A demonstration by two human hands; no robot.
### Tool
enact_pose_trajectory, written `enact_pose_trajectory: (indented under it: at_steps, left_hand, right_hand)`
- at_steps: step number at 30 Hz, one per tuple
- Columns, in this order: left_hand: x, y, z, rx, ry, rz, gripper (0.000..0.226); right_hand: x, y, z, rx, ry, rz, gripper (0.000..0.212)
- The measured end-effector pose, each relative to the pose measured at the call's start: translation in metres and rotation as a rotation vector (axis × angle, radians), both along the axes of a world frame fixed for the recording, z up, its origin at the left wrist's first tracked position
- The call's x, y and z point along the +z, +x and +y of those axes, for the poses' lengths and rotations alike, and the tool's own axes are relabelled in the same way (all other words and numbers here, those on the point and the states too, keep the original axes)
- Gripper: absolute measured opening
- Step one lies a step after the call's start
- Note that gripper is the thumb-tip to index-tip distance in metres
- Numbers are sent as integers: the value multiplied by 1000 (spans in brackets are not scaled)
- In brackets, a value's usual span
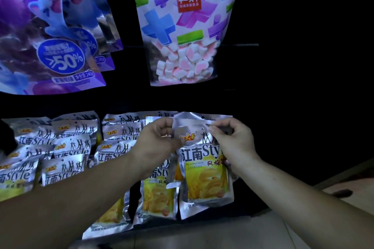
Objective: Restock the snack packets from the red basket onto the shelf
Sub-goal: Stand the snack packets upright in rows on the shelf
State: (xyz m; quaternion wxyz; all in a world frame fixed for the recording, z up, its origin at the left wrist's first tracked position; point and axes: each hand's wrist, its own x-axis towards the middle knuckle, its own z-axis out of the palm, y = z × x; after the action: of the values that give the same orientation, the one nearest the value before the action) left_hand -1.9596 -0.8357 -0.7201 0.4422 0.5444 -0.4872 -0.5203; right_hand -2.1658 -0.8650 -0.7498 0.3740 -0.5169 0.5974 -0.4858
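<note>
Holding up a silver "Style" crisp packet [204,170] by its top edge, upright, in front of the dark shelf [283,97]. Pinching the top-left corner with the left hand [159,137], thumb and curled fingers closed on the foil. Pinching the top-right corner with the right hand [232,139], same tight grip. Sitting at the right end of the lower row, just beside and partly overlapping matching packets [66,147] ranked in rows to the left. Up above, a marshmallow bag [182,26] printed with plus and minus signs, and purple bags [50,46] marked 50% further left. Down in the right corner, a strip of pale floor [344,200].
</note>
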Motion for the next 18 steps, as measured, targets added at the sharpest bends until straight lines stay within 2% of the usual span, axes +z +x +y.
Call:
enact_pose_trajectory:
  at_steps: [3,6,10,12,15,18]
  left_hand:
    - [-2,-3,-3,58,-10,-25,24]
    - [-1,-3,-5,73,-33,-36,26]
    - [-1,-4,-4,59,-11,-92,39]
    - [1,-4,-5,71,3,-94,45]
    - [2,0,-11,124,-35,-166,35]
    - [-2,12,-16,198,0,-206,39]
  right_hand:
    - [0,-3,0,8,7,-6,19]
    - [0,-7,-3,39,-1,19,34]
    - [-5,-10,-4,61,-17,46,39]
    - [-8,-12,-7,74,-38,70,39]
    - [-15,-19,-10,79,-50,135,31]
    - [-30,-41,-13,6,83,247,18]
